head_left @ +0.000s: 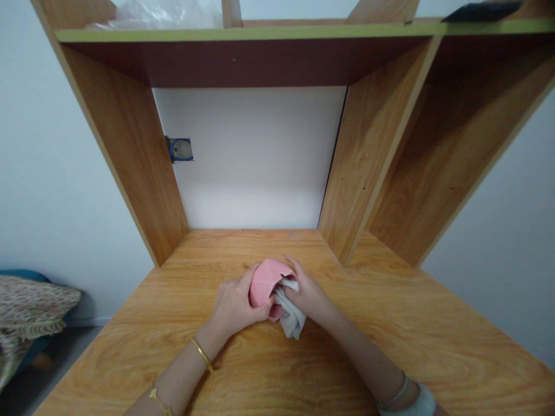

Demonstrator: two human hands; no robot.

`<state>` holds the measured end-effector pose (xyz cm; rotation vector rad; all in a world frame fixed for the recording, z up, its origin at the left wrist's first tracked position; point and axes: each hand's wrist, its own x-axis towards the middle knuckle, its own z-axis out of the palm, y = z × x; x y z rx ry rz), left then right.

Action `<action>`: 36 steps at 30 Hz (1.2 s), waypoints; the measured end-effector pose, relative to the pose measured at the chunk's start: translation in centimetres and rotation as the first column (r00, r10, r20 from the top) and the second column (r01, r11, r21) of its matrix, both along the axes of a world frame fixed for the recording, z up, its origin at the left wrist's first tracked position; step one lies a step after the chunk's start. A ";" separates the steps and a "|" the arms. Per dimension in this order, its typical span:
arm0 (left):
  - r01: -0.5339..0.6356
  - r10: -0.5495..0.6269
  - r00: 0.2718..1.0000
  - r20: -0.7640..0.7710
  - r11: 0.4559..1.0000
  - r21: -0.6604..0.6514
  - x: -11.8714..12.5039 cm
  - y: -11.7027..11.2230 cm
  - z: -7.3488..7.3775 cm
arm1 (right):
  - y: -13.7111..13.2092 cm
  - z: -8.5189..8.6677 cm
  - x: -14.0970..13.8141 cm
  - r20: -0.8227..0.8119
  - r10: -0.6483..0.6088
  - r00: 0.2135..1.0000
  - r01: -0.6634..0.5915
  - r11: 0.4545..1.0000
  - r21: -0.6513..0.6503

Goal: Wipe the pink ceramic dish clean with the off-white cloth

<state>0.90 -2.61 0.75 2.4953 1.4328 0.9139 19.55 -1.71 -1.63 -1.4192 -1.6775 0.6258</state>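
A pink bowl (265, 278) with angular sides is tilted on its side just above or on the wooden desk, its mouth turned toward the right. My left hand (233, 305) wraps round it from the left, with the thumb at the rim. Into the bowl's mouth my right hand (309, 296) presses a light grey cloth (292, 316), and part of the cloth hangs out below. The right fingertips are hidden inside the bowl and cloth.
Wooden side panels (117, 150) and an upper shelf (243, 33) frame the desk (373, 358). Clear plastic wrapping (169, 14) and a dark flat item (481, 11) lie on the shelf. An open wall box with blue wire (181, 149) shows behind. A woven blanket (34, 303) is at far left.
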 end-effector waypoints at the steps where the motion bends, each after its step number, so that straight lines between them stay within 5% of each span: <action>1: -0.001 0.001 1.000 0.004 1.000 -0.005 0.0 0.0 0.0 | 0.1 -0.1 0.0 -0.004 0.000 1.000 0.000 1.000 0.000; 36: 0.037 -0.005 0.973 0.233 0.990 -0.133 0.1 0.2 -0.1 | 0.3 0.1 0.2 -0.145 0.007 0.989 -0.003 1.000 0.027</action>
